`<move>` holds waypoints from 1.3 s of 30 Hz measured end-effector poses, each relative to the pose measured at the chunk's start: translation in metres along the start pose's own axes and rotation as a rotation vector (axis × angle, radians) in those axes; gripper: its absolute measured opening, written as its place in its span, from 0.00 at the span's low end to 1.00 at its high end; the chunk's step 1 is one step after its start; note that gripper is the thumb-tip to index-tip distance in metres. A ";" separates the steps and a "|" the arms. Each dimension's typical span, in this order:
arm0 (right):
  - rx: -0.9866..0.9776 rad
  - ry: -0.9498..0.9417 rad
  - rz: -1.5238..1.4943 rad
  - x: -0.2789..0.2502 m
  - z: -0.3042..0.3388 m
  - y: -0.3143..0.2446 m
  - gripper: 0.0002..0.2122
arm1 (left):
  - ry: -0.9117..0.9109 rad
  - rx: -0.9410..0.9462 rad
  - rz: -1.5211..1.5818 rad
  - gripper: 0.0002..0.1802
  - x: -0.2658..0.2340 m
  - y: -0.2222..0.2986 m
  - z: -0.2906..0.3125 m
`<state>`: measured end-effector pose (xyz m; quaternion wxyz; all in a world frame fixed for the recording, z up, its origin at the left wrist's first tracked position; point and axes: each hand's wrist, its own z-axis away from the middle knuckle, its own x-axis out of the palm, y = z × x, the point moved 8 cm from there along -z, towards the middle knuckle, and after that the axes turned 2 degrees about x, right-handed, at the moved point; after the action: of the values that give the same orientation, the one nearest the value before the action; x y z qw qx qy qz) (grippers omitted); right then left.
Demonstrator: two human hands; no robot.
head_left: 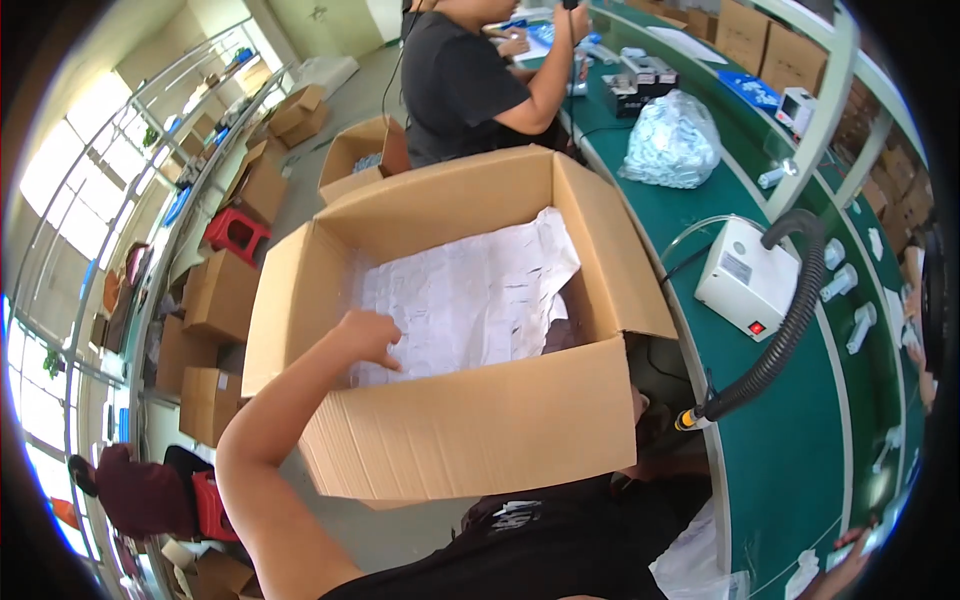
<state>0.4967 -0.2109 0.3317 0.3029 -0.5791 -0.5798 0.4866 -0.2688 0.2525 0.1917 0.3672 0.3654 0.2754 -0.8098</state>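
A large open cardboard box stands in front of me, its flaps folded outward. Inside it lies a wrinkled white paper sheet with small torn slits, its far right corner curled up against the wall. My left hand reaches over the box's left side, above the sheet's near left part. Its thumb and fingers are spread, and nothing shows between them. Something dark peeks out beneath the sheet at the right. A bit of skin, perhaps my right hand, shows beside the box's near right corner; its fingers are hidden.
On the green workbench at the right stand a white machine with a black hose and a clear bag of pale pieces. A co-worker sits beyond the box. More cartons and a red stool line the left.
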 end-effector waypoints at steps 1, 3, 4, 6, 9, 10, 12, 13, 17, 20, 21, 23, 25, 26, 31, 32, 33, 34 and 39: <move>0.097 0.007 -0.058 -0.016 -0.011 0.045 0.16 | -0.061 0.006 -0.098 0.30 0.021 -0.004 -0.013; 0.112 -0.101 -0.202 0.050 0.020 0.023 0.18 | -0.238 0.002 -0.069 0.30 0.057 -0.010 -0.032; 0.148 -0.111 -0.235 0.080 0.034 0.003 0.15 | -0.264 -0.001 -0.074 0.29 0.064 -0.009 -0.038; 0.149 -0.195 -0.428 0.120 0.044 0.002 0.13 | -0.280 -0.003 -0.091 0.27 0.065 -0.010 -0.042; 0.129 -0.268 -0.511 0.163 0.080 -0.017 0.13 | -0.230 -0.089 -0.087 0.24 0.052 -0.017 -0.021; 0.145 -0.248 -0.500 0.166 0.093 -0.022 0.12 | -0.028 -0.119 -0.002 0.22 0.020 -0.019 -0.012; 0.182 -0.301 -0.466 0.168 0.115 -0.015 0.12 | 0.373 -0.199 0.348 0.19 -0.040 -0.023 0.026; 0.200 -0.309 -0.484 0.163 0.124 -0.003 0.12 | 0.576 -0.237 0.616 0.18 -0.068 -0.021 0.055; 0.325 -0.339 -0.473 0.147 0.168 0.037 0.12 | 0.730 0.455 1.688 0.35 -0.112 0.082 0.119; 0.488 -0.485 -0.506 0.158 0.191 0.045 0.12 | 0.348 0.785 1.782 0.41 -0.076 0.192 0.116; 0.497 -0.505 -0.491 0.165 0.196 0.044 0.14 | 0.063 1.021 2.035 0.44 -0.088 0.254 0.118; 0.526 -0.542 -0.472 0.183 0.207 0.041 0.15 | -0.300 0.978 2.072 0.44 -0.057 0.352 0.099; 0.533 -0.587 -0.493 0.206 0.220 0.042 0.17 | -0.388 1.077 1.948 0.34 -0.045 0.415 0.073; 0.529 -0.600 -0.490 0.217 0.226 0.043 0.17 | -0.270 1.106 1.930 0.29 -0.032 0.436 0.042; 0.578 -0.555 -0.409 0.247 0.247 0.078 0.16 | -0.298 0.404 2.320 0.17 -0.007 0.467 -0.052; 0.550 -0.518 -0.403 0.255 0.248 0.081 0.17 | -0.202 0.399 2.286 0.17 -0.012 0.464 -0.065; 0.438 -0.512 -0.395 0.267 0.249 0.092 0.17 | -0.115 0.392 2.246 0.18 -0.016 0.461 -0.075; 0.401 -0.482 -0.353 0.276 0.252 0.093 0.17 | 0.012 0.472 2.197 0.20 -0.023 0.458 -0.085; 0.201 -0.477 -0.219 0.317 0.263 0.061 0.19 | 0.587 0.596 2.041 0.24 -0.014 0.427 -0.111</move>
<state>0.2334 0.0308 0.1180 0.2648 -0.3493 -0.6425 0.6286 0.1210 0.0908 0.0624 0.6808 0.6731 -0.2857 -0.0414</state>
